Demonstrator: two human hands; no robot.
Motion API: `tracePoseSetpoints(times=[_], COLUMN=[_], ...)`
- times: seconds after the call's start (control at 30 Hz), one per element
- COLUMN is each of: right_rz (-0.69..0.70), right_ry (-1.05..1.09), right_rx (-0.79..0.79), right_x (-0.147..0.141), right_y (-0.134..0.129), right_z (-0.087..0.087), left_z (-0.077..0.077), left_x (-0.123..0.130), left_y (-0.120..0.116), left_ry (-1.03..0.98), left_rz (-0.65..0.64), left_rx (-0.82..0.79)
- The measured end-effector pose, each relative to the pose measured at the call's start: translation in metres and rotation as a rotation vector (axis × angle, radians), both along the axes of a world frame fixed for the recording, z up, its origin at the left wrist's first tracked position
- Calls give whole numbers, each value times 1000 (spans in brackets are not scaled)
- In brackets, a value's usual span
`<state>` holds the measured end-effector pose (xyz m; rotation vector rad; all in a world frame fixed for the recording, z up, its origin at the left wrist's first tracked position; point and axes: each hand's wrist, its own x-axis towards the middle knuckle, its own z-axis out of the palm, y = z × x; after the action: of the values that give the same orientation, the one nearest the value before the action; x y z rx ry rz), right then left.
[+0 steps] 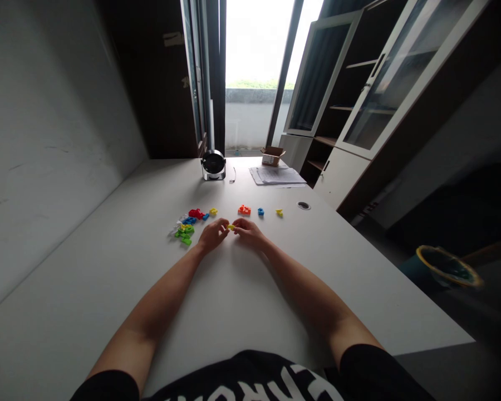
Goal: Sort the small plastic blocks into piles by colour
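The surface is a white table (234,312), its left edge set along a pale, scuffed wall (54,139). The person's left hand (214,235) and right hand (250,231) meet over it, fingers curled nearly closed, and pinch a small yellow piece (231,227) between their fingertips. Whether that piece touches the surface cannot be told.

On the left-edge side of the hands lies a loose cluster: red pieces (196,214), blue pieces (189,221), white pieces (177,227) and green pieces (185,233), with a yellow ring-like piece (213,211) just beside it. Toward the far edge from the right hand, an orange piece (244,210), a blue piece (261,211) and a yellow wedge (279,212) form a spaced row leading to a round cable hole (304,205) near the right edge.

Near the middle of the far edge stands a dark round fan (213,163), a thin cord (233,177) beside it. Papers (278,176) and an open carton (272,156) occupy the far right corner.

Beyond the far edge is a bright window (254,50). Past the right edge stand a glass-doored cabinet (354,136) and, on the floor, a yellow-rimmed bin (448,266).
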<state>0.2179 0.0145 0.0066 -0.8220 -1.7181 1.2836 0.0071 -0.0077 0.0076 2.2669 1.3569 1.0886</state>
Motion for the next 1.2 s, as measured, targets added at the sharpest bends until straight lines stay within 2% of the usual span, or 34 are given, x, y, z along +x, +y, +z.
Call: tracePoseSetpoints(times=[0.13, 0.2, 0.23, 0.37, 0.43, 0.53, 0.63, 0.77, 0.97, 1.2], right_rz=[-52, -201, -330, -818, -971, -1097, -1161, -1163, -1114, -1049], right_ry=[-23, -23, -23, -144, -251, -402, -514, -640, -816, -853], right_rx=[26, 97, 152, 306, 349, 330, 278, 184, 170, 135], right_x=[0, 8, 15, 69, 104, 148, 171, 176, 174, 172], right_y=[7, 18, 25, 56, 68, 77, 79, 82, 83, 82], right_z=[-5, -4, -3, 3, 2, -8, -22, -33, -34, -32], left_z=[0, 0, 0, 0, -1, -1, 0, 2, 3, 2], left_x=[0, 0, 0, 1, 1, 2, 3, 5, 8, 8], left_y=[0, 0, 1, 1, 2, 2, 3, 1, 0, 1], left_ry=[-1, -5, -6, -4, -4, -1, 0, -16, -24, -26], left_rz=[1, -3, -3, 8, 7, 3, 0, 4, 18, 3], left_rx=[-21, -33, -40, -76, -86, -84, -77, -83, -89, -82])
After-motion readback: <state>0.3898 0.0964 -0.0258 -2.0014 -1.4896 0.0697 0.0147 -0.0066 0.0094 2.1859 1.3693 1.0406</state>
